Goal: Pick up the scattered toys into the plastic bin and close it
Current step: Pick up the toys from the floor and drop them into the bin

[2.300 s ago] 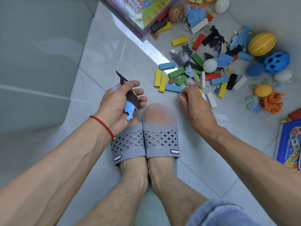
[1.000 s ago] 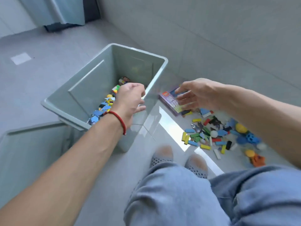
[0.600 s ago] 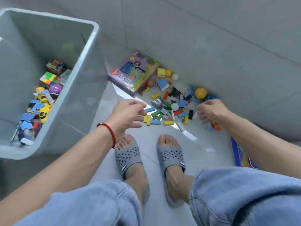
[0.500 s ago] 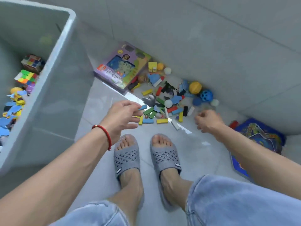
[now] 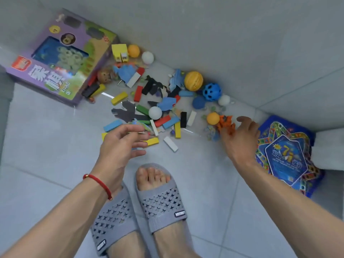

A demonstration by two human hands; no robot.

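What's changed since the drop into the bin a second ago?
Both hands have come back empty from the bin, now out of view. The left hand hovers open over the blocks; the right hand reaches the orange toy. The toy pile looks unmoved.

Glossy floor tiles (image 5: 46, 146); knit slippers (image 5: 162, 203).
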